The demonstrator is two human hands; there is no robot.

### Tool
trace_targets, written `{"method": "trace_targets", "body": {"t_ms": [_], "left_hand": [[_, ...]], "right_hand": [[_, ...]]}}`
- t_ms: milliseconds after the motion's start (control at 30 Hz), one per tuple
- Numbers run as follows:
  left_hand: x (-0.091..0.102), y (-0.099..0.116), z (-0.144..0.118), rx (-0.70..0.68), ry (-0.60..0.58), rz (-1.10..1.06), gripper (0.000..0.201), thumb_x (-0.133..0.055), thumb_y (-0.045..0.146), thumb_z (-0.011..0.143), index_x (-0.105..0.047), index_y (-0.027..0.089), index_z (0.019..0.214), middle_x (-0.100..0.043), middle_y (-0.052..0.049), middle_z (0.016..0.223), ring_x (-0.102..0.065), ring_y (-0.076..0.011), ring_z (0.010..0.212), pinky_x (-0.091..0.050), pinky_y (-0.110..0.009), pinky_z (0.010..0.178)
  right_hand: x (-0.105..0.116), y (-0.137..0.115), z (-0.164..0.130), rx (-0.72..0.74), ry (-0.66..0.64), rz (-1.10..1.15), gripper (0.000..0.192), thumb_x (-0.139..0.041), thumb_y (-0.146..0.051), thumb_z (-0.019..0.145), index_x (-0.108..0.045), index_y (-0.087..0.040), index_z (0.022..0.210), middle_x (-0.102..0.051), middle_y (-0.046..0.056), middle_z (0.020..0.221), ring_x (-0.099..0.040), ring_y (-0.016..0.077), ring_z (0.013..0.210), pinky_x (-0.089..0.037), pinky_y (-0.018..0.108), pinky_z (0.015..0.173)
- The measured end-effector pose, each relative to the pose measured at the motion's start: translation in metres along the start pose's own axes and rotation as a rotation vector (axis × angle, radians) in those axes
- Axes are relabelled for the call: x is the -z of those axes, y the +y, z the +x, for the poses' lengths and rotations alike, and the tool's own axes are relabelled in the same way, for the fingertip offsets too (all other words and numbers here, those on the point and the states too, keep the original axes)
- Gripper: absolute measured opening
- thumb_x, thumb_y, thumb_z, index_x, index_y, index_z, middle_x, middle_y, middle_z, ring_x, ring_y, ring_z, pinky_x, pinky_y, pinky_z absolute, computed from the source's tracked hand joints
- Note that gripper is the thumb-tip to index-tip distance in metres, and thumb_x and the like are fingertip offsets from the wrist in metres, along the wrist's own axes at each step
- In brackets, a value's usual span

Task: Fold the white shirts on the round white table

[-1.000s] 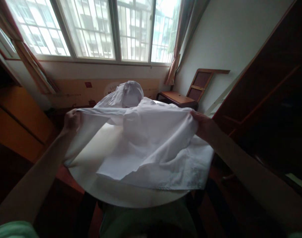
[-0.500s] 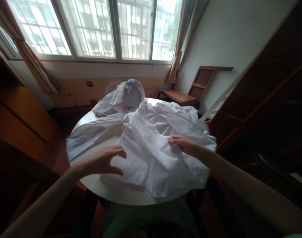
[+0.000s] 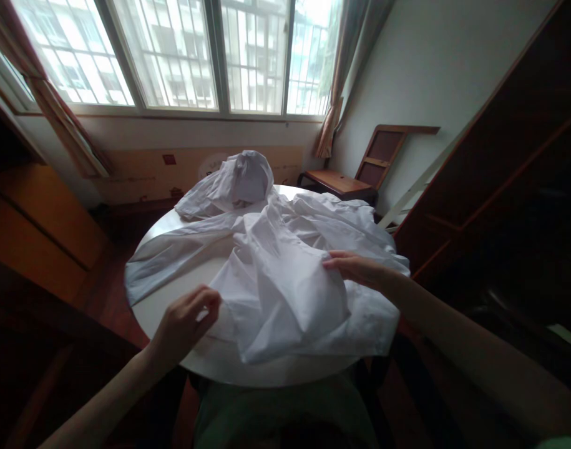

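Observation:
A rumpled white shirt (image 3: 285, 280) lies spread over a round white table (image 3: 248, 374), with a sleeve-like length reaching left. My right hand (image 3: 355, 268) pinches an edge of the cloth right of the middle, thumb and fingers together, and the fabric bulges below it. At the front left, my left hand (image 3: 189, 318) has its fingers curled to the thumb at the shirt's left edge, where the cloth draws up to the fingertips. Further back, a bunched white cloth (image 3: 243, 178) stands up in a heap; whether it belongs to the same shirt I cannot tell.
Behind the table are barred windows (image 3: 173, 56) with tied curtains (image 3: 55, 118). A wooden chair (image 3: 344, 181) stands at the back right. Dark wooden furniture (image 3: 477, 181) rises on the right, and an orange-brown cabinet (image 3: 37, 218) is at the left.
My left hand has moved left and toward me, and its fingers have closed at the cloth's edge. The shirt's front part has shifted and bulged; my right hand has barely moved.

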State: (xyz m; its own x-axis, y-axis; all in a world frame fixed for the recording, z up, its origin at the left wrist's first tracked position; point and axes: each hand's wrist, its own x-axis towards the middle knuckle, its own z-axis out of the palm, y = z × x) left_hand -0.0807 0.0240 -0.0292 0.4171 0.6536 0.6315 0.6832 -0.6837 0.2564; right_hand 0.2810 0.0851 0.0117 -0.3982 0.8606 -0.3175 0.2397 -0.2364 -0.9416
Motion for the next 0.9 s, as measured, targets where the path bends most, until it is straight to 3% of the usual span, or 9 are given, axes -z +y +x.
{"method": "trace_targets", "body": {"t_ms": [67,100,200,300,433,533,700,800,900], "left_hand": [[0.012,-0.013,-0.009,0.202,0.269,0.155,0.01,-0.046,0.023,0.085,-0.051,0.018,0.077,-0.053,0.001,0.068,-0.051,-0.0112,0.058,-0.04,-0.022,0.055],[0.018,-0.021,-0.015,0.297,0.335,0.23,0.012,-0.046,0.026,0.085,-0.05,0.019,0.077,-0.053,0.001,0.067,-0.05,-0.0121,0.057,-0.04,-0.024,0.054],[0.027,-0.044,-0.034,0.445,0.298,0.384,0.015,-0.045,0.031,0.085,-0.051,0.019,0.079,-0.054,-0.001,0.069,-0.051,-0.0152,0.058,-0.042,-0.028,0.056],[0.023,-0.052,-0.048,0.253,0.16,0.378,0.022,-0.049,0.032,0.081,-0.052,0.017,0.097,-0.06,-0.008,0.092,-0.059,-0.0227,0.083,-0.048,-0.036,0.072],[0.01,-0.036,-0.045,-0.072,-0.11,0.193,0.046,-0.054,0.024,0.079,-0.041,0.02,0.123,-0.051,-0.012,0.127,-0.047,-0.0251,0.118,-0.042,-0.041,0.095],[0.005,-0.022,-0.03,-0.088,-0.072,0.181,0.042,-0.056,0.024,0.081,-0.043,0.021,0.121,-0.059,-0.009,0.115,-0.054,-0.0223,0.108,-0.044,-0.039,0.092],[0.008,-0.013,-0.013,-0.143,-0.063,0.125,0.012,-0.045,0.015,0.087,-0.056,0.02,0.087,-0.062,-0.001,0.08,-0.059,-0.0106,0.07,-0.048,-0.02,0.064],[0.014,-0.015,-0.024,-0.241,-0.004,0.147,0.018,-0.044,0.008,0.085,-0.057,0.02,0.084,-0.061,0.0,0.078,-0.059,-0.0105,0.07,-0.048,-0.021,0.065],[0.021,-0.024,-0.045,-0.302,0.159,0.217,0.024,-0.049,0.003,0.081,-0.056,0.023,0.09,-0.062,0.0,0.081,-0.061,-0.0128,0.078,-0.05,-0.023,0.069]], "right_hand": [[0.01,0.004,-0.001,-0.07,-0.091,-0.231,0.025,-0.065,-0.04,0.068,-0.063,-0.017,0.079,-0.065,0.003,0.077,-0.059,0.0141,0.07,-0.046,0.026,0.066],[0.015,0.006,-0.001,-0.101,-0.124,-0.331,0.028,-0.064,-0.043,0.069,-0.062,-0.016,0.075,-0.064,0.003,0.074,-0.059,0.0138,0.069,-0.046,0.026,0.065],[0.027,0.011,0.0,-0.154,-0.172,-0.517,0.037,-0.058,-0.051,0.072,-0.059,-0.015,0.067,-0.065,0.005,0.069,-0.059,0.0137,0.065,-0.044,0.026,0.062],[0.03,0.009,0.005,-0.147,-0.149,-0.59,0.041,-0.057,-0.057,0.072,-0.059,-0.015,0.071,-0.066,0.006,0.072,-0.06,0.0145,0.066,-0.044,0.026,0.06],[0.027,-0.004,0.021,-0.067,-0.069,-0.583,0.04,-0.059,-0.056,0.072,-0.06,-0.016,0.076,-0.065,0.004,0.071,-0.061,0.0147,0.067,-0.045,0.025,0.059],[0.029,-0.018,0.046,0.015,-0.013,-0.576,0.03,-0.063,-0.048,0.072,-0.062,-0.018,0.072,-0.065,0.004,0.068,-0.061,0.0141,0.062,-0.044,0.025,0.055],[0.044,-0.054,0.112,0.054,0.2,-0.525,0.019,-0.069,-0.029,0.072,-0.06,-0.017,0.062,-0.063,0.006,0.06,-0.057,0.0137,0.054,-0.046,0.027,0.054],[0.048,-0.077,0.151,0.082,0.361,-0.403,0.013,-0.066,-0.018,0.076,-0.059,-0.015,0.065,-0.062,0.005,0.06,-0.058,0.0129,0.058,-0.047,0.026,0.059],[0.041,-0.091,0.178,0.135,0.44,-0.178,0.006,-0.061,-0.019,0.081,-0.06,-0.013,0.079,-0.063,0.005,0.069,-0.058,0.0128,0.067,-0.048,0.026,0.066]]}}
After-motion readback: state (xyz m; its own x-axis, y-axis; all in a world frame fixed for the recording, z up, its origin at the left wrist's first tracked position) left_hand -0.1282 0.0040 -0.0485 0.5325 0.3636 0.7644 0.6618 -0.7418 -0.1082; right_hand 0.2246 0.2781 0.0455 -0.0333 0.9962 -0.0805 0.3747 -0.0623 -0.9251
